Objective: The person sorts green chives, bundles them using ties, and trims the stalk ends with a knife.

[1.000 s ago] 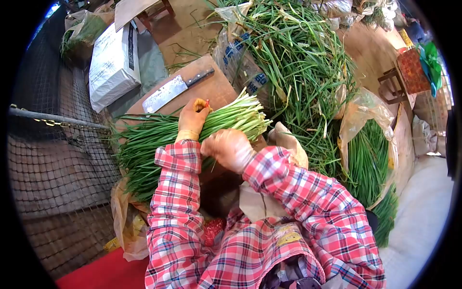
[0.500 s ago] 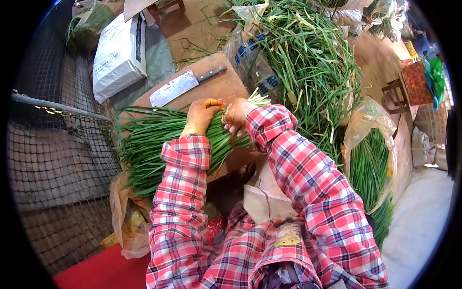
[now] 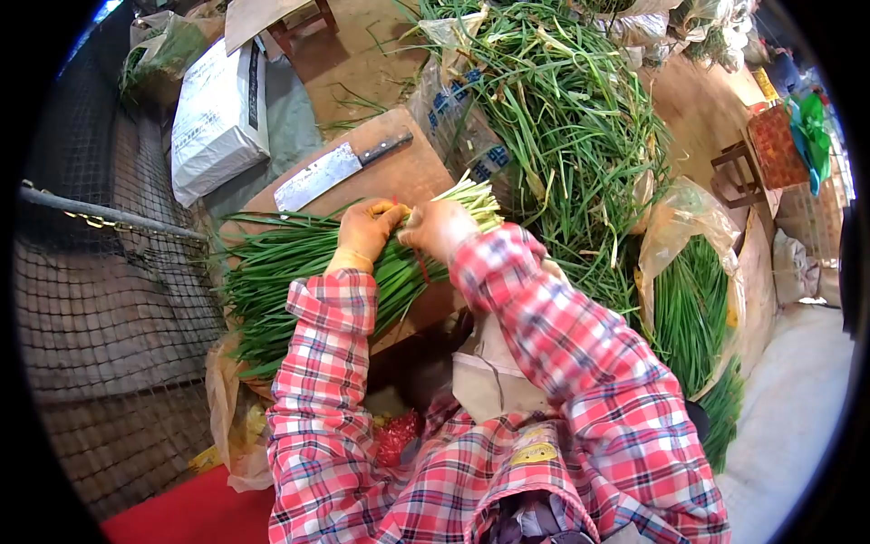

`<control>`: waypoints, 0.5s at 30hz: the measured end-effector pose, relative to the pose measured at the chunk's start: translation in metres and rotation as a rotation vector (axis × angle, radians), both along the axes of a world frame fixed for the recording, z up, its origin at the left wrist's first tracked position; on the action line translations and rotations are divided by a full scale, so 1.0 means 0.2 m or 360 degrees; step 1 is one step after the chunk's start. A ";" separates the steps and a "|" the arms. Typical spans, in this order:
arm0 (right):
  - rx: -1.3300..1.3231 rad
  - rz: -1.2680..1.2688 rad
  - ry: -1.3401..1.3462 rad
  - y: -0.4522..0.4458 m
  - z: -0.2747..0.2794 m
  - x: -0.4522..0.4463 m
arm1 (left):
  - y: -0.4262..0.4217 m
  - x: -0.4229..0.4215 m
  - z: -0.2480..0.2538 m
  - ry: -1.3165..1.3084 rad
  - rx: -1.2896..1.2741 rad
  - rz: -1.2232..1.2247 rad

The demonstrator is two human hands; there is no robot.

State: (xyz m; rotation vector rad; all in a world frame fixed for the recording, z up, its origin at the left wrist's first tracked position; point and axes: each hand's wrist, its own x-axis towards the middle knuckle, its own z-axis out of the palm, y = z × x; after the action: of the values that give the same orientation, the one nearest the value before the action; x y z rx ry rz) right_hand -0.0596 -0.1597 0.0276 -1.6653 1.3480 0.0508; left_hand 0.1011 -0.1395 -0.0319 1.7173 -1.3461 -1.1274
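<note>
A thick bundle of garlic chives (image 3: 299,283) lies across a wooden board (image 3: 424,179), its green leaves to the left and its pale cut stems (image 3: 478,201) to the right. Around the stem end runs a thin red tie (image 3: 422,265). My left hand (image 3: 364,234) rests on top of the bundle, fingers closed, with a bit of red at the fingertips. Close beside it, my right hand (image 3: 437,228) is pinched over the tie, its fingertips partly hidden. On the board behind the hands lies a cleaver (image 3: 319,176) with a dark handle.
A large heap of loose chives (image 3: 571,118) fills the back right. More chives stand in a plastic bag (image 3: 693,218) at the right. A white package (image 3: 220,122) lies at the back left, near black netting (image 3: 118,317) and a metal bar (image 3: 118,210).
The hands have drawn closer together, and the right hand has turned over the tie. More of the pale stems shows. The whole view has shifted slightly.
</note>
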 end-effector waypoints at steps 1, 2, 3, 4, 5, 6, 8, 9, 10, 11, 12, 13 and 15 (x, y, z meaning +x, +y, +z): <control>-0.0527 0.0154 0.0154 0.04 0.05 -0.03 | 0.01 -0.01 -0.01 -0.0040 -0.0065 0.0077; -0.0764 0.0269 0.0088 0.06 0.13 -0.08 | 0.04 -0.06 0.08 0.0011 -0.0040 0.0188; -0.0989 0.0375 0.0021 0.09 0.18 -0.12 | 0.06 -0.08 0.12 0.0007 -0.0018 0.0195; -0.1250 0.0686 0.0168 0.09 0.12 -0.15 | 0.07 -0.10 0.15 -0.0355 -0.0486 0.0127; -0.1239 0.0683 0.0163 0.10 0.07 -0.16 | 0.07 -0.13 0.19 -0.0714 -0.0970 0.0051; -0.1228 0.0891 0.0439 0.10 0.02 -0.17 | 0.10 -0.16 0.26 -0.0768 -0.1043 0.0002; -0.1156 0.0963 0.0688 0.06 -0.19 -0.16 | 0.28 -0.25 0.32 -0.0876 -0.1066 -0.0190; -0.1222 0.0922 0.0697 0.03 -0.25 -0.15 | 0.41 -0.29 0.29 -0.0786 -0.1159 -0.0469; -0.1038 0.0980 0.0670 -0.01 -0.20 -0.13 | 0.53 -0.38 0.32 -0.0727 -0.0936 -0.0593; -0.0851 0.1020 0.0648 -0.03 -0.13 -0.12 | 0.59 -0.37 0.28 -0.0640 -0.0846 -0.0430; -0.0840 0.1004 0.0637 -0.02 -0.12 -0.12 | 0.61 -0.34 0.28 -0.0524 -0.0882 -0.0359; -0.0849 0.1029 0.0636 -0.03 -0.16 -0.12 | 0.62 -0.31 0.29 -0.0397 -0.0911 -0.0282; -0.0953 0.0981 0.0670 0.02 -0.10 -0.13 | 0.56 -0.31 0.42 -0.0428 -0.0946 -0.0131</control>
State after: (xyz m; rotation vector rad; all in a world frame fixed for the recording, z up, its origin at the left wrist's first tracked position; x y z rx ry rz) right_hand -0.0856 -0.1549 0.0081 -2.6534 1.1485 0.4102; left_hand 0.0390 -0.0270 0.0516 1.4040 -1.7147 -0.4629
